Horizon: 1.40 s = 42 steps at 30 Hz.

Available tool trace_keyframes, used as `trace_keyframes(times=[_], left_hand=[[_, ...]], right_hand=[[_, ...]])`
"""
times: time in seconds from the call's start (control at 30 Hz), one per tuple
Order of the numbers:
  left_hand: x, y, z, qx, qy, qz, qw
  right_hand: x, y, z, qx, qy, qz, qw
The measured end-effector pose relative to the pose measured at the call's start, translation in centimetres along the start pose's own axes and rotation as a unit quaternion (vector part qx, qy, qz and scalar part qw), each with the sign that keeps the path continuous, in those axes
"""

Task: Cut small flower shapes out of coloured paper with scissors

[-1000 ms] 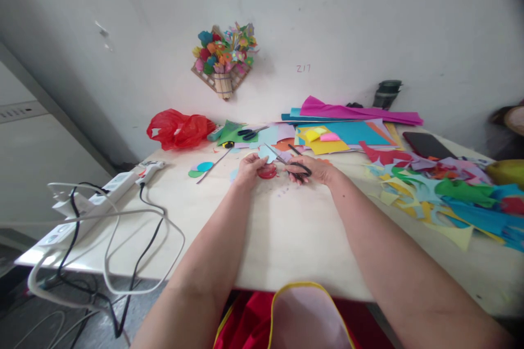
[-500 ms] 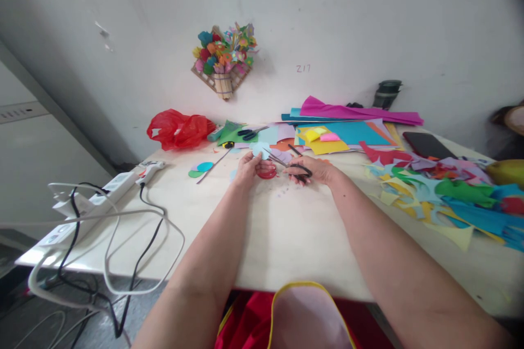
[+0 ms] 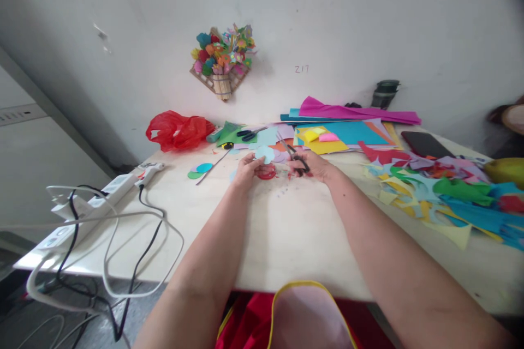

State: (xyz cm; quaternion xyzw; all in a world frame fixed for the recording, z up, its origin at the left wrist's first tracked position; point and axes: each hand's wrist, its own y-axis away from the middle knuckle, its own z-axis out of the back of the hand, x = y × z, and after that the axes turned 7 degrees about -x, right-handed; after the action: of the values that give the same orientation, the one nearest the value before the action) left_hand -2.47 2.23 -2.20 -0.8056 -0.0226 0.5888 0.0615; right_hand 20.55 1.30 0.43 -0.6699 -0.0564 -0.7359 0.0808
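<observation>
Between the fingers of my left hand (image 3: 248,169) is a light blue paper flower (image 3: 265,154) with a scalloped edge. My right hand (image 3: 310,166) is closed round the dark handles of a pair of scissors (image 3: 291,150); their blades point up and away, apart from the paper. Just below the paper, a red ring-shaped thing (image 3: 267,173), perhaps scissor handles, lies on the table by my left fingers. Tiny paper snips (image 3: 282,193) are scattered in front of it.
Green and blue paper circles (image 3: 204,167) lie left, near a red plastic bag (image 3: 180,130). Another pair of scissors (image 3: 250,134) and coloured sheets (image 3: 360,139) are at the back. Paper scraps (image 3: 421,188) and a phone (image 3: 426,144) sit right. A power strip (image 3: 98,204) with cables lines the left edge.
The scissors have come away from the light blue paper, and their blades have swung upward to the right. The paper has turned and shifted slightly right in my left hand.
</observation>
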Motion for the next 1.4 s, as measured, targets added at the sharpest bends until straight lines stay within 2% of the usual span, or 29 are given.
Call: trace_keyframes(times=[0.13, 0.2, 0.5, 0.67, 0.87, 1.1, 1.2, 1.3, 1.4], left_hand=[[0.1, 0.1, -0.1, 0.011, -0.013, 0.015, 1.0], [0.1, 0.2, -0.2, 0.02, -0.024, 0.021, 0.999], [0.0, 0.6, -0.5, 0.057, -0.093, 0.045, 0.993], [-0.1, 0.6, -0.6, 0.037, -0.065, 0.042, 0.996], [0.4, 0.0, -0.2, 0.023, -0.063, -0.005, 0.998], [0.2, 0.1, -0.6, 0.012, 0.0, 0.004, 1.0], [0.2, 0.0, -0.8, -0.002, 0.022, -0.004, 1.0], [0.3, -0.1, -0.8, -0.021, 0.002, -0.018, 1.0], [0.4, -0.1, -0.8, -0.014, -0.015, -0.025, 0.999]], right_hand=[[0.4, -0.2, -1.4, -0.08, -0.079, 0.004, 0.994], [0.6, -0.1, -2.1, -0.094, -0.089, 0.013, 0.991], [0.7, 0.1, -3.3, -0.099, -0.069, 0.037, 0.992], [1.3, 0.3, -3.8, -0.114, -0.077, 0.036, 0.99], [1.7, 0.4, -4.0, -0.146, -0.094, 0.048, 0.984], [1.4, 0.2, -3.4, -0.121, -0.109, 0.043, 0.986], [1.3, 0.2, -3.3, -0.129, -0.127, 0.05, 0.982], [1.3, 0.2, -3.2, -0.146, -0.137, 0.05, 0.978], [1.2, 0.0, -3.1, -0.172, -0.137, 0.043, 0.975]])
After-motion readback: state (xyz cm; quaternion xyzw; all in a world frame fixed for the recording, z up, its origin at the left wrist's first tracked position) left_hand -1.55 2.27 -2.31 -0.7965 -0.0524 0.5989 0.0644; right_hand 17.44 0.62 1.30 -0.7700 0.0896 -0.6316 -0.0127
